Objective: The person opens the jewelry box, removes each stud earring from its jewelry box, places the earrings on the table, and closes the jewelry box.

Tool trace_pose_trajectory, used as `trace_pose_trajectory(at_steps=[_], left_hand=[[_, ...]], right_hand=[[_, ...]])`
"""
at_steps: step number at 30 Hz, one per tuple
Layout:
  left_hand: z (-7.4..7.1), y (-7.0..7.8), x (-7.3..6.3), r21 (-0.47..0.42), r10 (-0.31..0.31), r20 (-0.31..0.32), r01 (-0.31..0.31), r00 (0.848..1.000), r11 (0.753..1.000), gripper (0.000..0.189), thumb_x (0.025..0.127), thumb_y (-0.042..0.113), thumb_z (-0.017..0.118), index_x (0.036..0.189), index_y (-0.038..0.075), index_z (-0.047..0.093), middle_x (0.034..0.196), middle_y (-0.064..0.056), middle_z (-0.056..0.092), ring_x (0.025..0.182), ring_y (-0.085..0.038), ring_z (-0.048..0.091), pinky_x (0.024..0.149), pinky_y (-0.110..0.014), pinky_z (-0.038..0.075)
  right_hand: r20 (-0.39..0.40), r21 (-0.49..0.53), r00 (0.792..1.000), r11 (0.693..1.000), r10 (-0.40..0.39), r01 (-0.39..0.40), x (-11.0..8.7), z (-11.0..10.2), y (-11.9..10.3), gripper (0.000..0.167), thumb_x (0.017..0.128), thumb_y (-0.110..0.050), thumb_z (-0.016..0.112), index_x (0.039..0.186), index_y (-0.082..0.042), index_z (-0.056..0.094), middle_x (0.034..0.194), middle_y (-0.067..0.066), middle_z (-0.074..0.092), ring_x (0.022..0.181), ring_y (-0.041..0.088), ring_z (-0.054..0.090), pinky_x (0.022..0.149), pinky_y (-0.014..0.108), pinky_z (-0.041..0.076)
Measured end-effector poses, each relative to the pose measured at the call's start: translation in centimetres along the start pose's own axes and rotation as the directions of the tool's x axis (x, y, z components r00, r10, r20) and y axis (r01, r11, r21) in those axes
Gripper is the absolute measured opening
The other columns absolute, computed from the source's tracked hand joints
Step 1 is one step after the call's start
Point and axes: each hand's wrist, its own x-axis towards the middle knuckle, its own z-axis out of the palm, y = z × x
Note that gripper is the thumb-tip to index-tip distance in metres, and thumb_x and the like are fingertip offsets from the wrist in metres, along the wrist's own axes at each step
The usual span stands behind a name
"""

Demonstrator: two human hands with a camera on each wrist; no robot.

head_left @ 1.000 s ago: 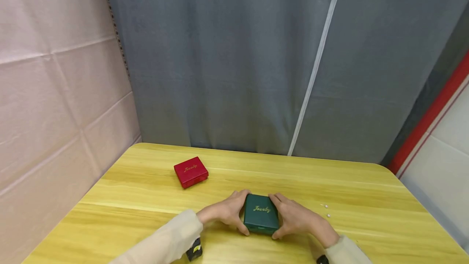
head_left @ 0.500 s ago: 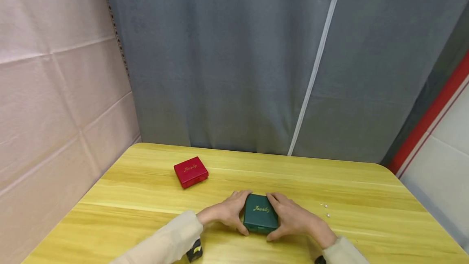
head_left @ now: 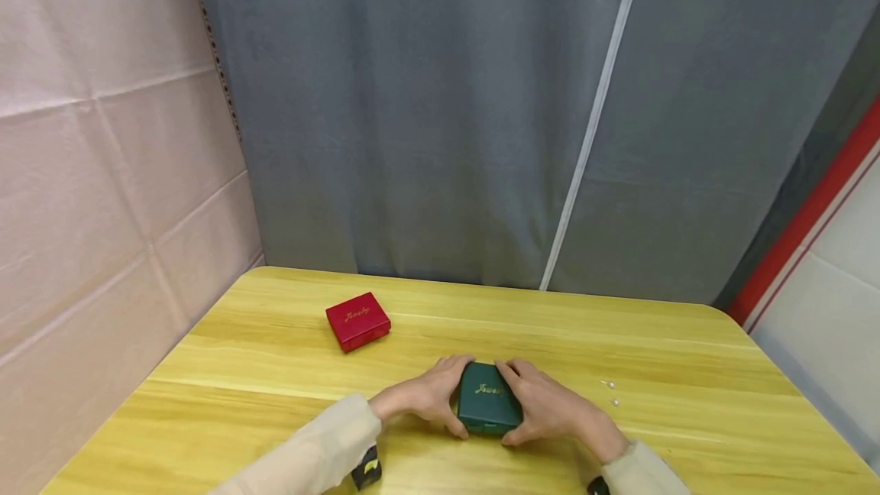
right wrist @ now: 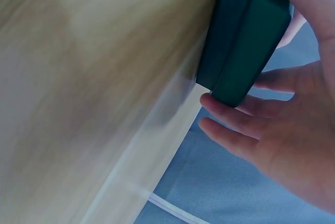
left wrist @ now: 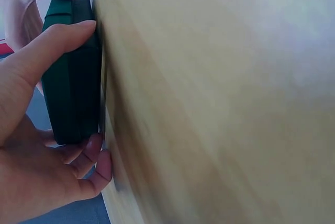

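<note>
A closed green jewelry box [head_left: 484, 407] with gold lettering lies on the table near its front. My left hand [head_left: 433, 394] grips it from the left, thumb at the near corner and fingers at the far one. From the opposite side my right hand [head_left: 550, 407] holds it the same way, partly covering the lid's lettering. In the left wrist view the left thumb [left wrist: 57, 41] presses the side of the box [left wrist: 73, 88]. The right wrist view has several right-hand fingers [right wrist: 241, 116] at one end of the box [right wrist: 246, 41].
A closed red jewelry box [head_left: 358, 321] sits farther back on the left of the wooden table [head_left: 275, 380]. Two small pearl-like pieces, probably earrings, lie to the right: one piece [head_left: 610, 384] behind the other piece [head_left: 615, 402]. A grey curtain [head_left: 426, 136] hangs behind the table.
My right hand has shifted slightly left, its fingers reaching farther over the lid. The left hand and the green box stay almost in place.
</note>
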Motion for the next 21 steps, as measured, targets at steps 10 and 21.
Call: trace_pose_trajectory(at_steps=[10,21], left_hand=[[0.1,-0.1,1.0,-0.035,-0.011,-0.023,0.010,1.000,0.999,0.096,0.061,0.028,0.081,0.135,0.003,0.024,0.130,-0.008,0.036,0.117,-0.018,0.035,0.095,-0.029,0.034],[-0.5,-0.5,3.9,-0.048,-0.017,-0.039,0.015,0.999,0.999,0.101,0.064,0.022,0.080,0.138,-0.004,0.015,0.132,-0.017,0.033,0.120,-0.028,0.035,0.096,-0.036,0.034]], right_hand=[[0.025,0.067,1.000,0.998,0.008,-0.009,0.4,-0.4,0.7,0.095,0.063,-0.034,0.076,0.133,0.009,0.028,0.117,0.015,0.039,0.095,0.021,0.049,0.079,0.036,0.045],[-0.042,0.073,0.998,0.996,0.044,-0.041,1.7,-1.1,2.9,0.094,0.062,-0.024,0.077,0.131,0.014,0.026,0.120,0.022,0.035,0.096,0.025,0.049,0.079,0.040,0.044]])
